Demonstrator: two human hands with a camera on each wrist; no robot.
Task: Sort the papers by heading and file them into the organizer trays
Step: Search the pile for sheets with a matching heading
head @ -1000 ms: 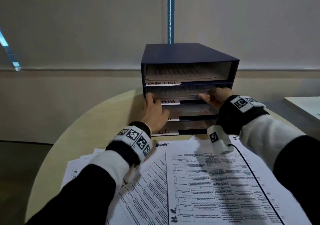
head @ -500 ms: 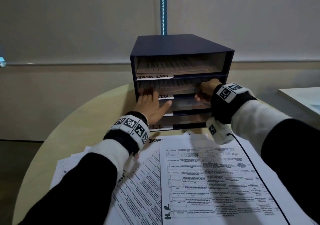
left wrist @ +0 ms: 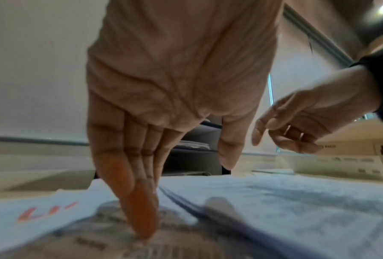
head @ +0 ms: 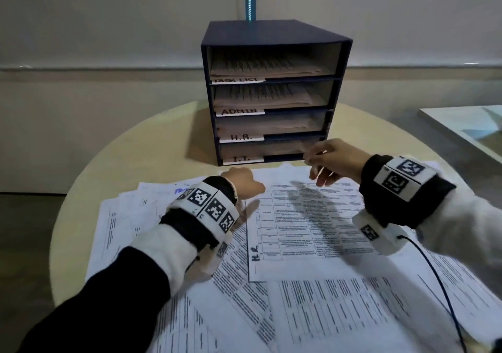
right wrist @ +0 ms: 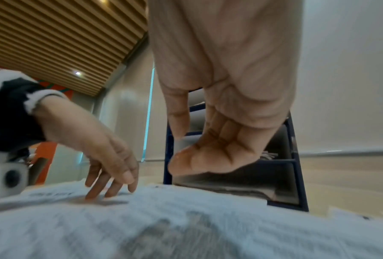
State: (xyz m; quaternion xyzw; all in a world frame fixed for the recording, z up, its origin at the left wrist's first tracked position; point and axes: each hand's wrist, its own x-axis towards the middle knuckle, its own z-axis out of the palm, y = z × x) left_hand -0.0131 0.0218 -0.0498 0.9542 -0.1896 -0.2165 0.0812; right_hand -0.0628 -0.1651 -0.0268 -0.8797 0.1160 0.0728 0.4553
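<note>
White printed papers (head: 312,233) fanned under straight left fingertips (left wrist: 142,219); right hand (head: 332,162) seemingly slack, empty.

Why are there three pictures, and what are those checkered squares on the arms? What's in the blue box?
There is no robot here, just a person wearing three small cameras. One sits on the head and looks down at the round table. The other two sit on the wrists, inside bands with checkered squares, and look along the fingers.

The blue box is an organizer with four trays labelled TASK LIST, ADMIN, H.R. and I.T., each holding papers. More papers lie spread across the table.

The left hand reaches down with straight fingers to touch a sheet. The right hand hovers near the bottom tray, holding nothing.
</note>
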